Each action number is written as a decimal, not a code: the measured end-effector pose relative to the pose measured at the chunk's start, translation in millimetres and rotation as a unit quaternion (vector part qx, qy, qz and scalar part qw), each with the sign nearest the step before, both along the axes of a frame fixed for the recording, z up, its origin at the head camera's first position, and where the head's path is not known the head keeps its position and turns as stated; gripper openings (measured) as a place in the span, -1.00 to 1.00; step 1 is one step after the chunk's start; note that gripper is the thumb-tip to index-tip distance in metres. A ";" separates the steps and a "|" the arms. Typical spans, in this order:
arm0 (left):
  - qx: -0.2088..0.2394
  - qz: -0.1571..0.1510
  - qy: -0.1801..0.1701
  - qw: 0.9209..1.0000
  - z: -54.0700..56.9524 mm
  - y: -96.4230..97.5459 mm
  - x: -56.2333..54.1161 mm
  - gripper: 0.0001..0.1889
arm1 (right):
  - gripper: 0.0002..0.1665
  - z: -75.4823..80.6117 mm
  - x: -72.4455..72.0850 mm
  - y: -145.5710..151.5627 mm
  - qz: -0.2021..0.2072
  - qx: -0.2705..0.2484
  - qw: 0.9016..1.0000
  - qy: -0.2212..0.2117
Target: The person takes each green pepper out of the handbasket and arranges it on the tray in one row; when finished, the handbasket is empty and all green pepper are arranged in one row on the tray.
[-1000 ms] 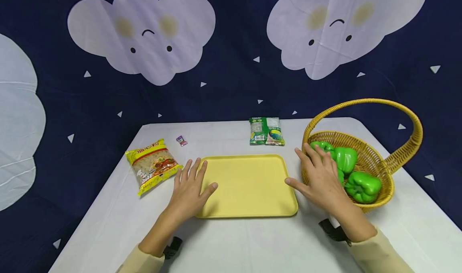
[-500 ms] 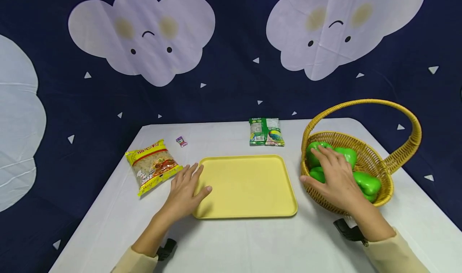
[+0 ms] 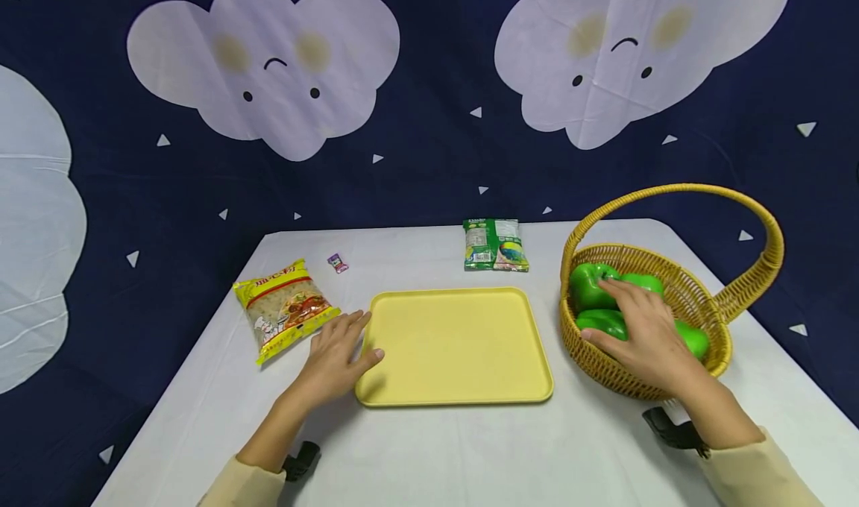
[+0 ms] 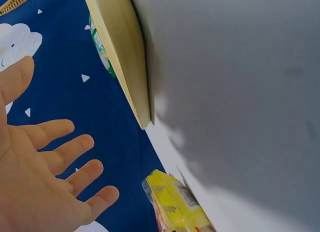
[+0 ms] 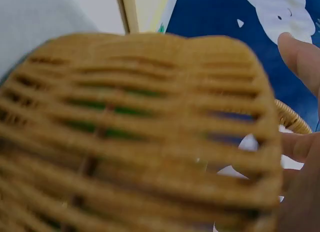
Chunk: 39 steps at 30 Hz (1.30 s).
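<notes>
In the head view my right hand (image 3: 647, 339) reaches over the near part of a yellow wicker basket (image 3: 604, 369), fingers relaxed above green bell peppers (image 3: 592, 287). Its palm and fingers partly cover the peppers behind. The right wrist view has the woven basket wall (image 5: 150, 122) filling most of it, with part of that hand (image 5: 305, 187) at the right edge. My left hand (image 3: 332, 361) hovers by the left edge of a flat yellow tray (image 3: 456, 347), holding nothing. Its fingers (image 4: 75, 152) are spread in the left wrist view.
A yellow food packet (image 3: 287, 309) lies left of the tray. Behind are a small purple wrapped sweet (image 3: 338, 262) and a green snack packet (image 3: 496, 244). The basket's tall handle (image 3: 678, 188) arches above the right side of the white-covered table (image 3: 463, 455).
My right hand has moved right, from the basket's left rim to over the peppers, uncovering the left ones. My left hand has drawn slightly left and towards me, off the tray.
</notes>
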<state>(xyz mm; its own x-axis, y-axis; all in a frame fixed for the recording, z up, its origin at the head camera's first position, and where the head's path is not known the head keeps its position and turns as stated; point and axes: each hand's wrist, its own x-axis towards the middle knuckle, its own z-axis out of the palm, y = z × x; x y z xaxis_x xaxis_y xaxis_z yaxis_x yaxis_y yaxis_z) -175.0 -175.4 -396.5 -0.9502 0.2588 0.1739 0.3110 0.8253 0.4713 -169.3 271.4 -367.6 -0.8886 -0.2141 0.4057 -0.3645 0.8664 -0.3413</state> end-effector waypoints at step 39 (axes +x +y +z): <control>0.000 -0.072 -0.097 0.993 -12.7 -31.9 -19.9 -0.26 | 0.02 -10.9 -2.0 43.4 -0.004 0.051 0.995 -0.084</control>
<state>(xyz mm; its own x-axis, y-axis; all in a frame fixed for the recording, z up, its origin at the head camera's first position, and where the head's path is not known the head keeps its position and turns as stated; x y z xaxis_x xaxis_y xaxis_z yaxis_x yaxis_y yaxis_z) -195.0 -207.4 -409.2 -0.9192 0.3936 -0.0095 0.3280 0.7791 0.5343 -171.3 314.9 -378.5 -0.9442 -0.2385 0.2273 -0.3019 0.9024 -0.3073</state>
